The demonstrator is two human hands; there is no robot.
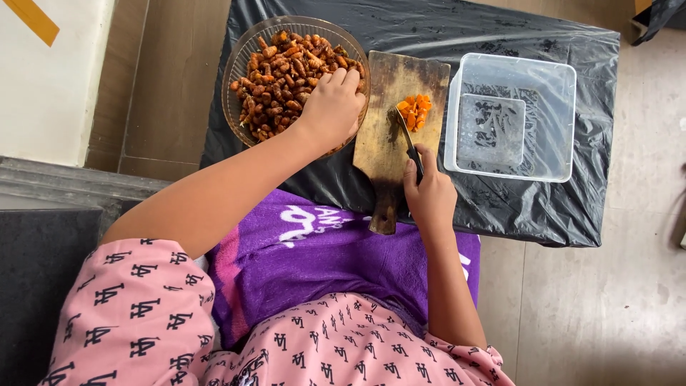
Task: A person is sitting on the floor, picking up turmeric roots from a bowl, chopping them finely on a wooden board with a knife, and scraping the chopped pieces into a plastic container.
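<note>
From the head camera, looking straight down: the right hand (pixel 431 196) is clenched around the dark handle of a knife (pixel 408 140), one knife only. Its long axis runs up and slightly left, tip pointing away from the person and resting just beside a small heap of cut orange pieces (pixel 416 111). Blade and heap both sit on one worn wooden cutting board (pixel 389 143), a long rectangle with its handle pointing back toward the person's lap.

The left hand (pixel 330 107) reaches into one round, ribbed glass bowl (pixel 239 68), fingers curled down into a pile of knobbly brown-orange roots (pixel 279 78); I cannot tell whether that grip has closed on one.

Right of the board stands one clear plastic container (pixel 511 118), square with rounded corners. All three sit on a surface covered with crinkled, glossy black plastic sheet (pixel 429 36). A purple towel (pixel 321 250) lies across the lap, over pink patterned clothing (pixel 136 307).
</note>
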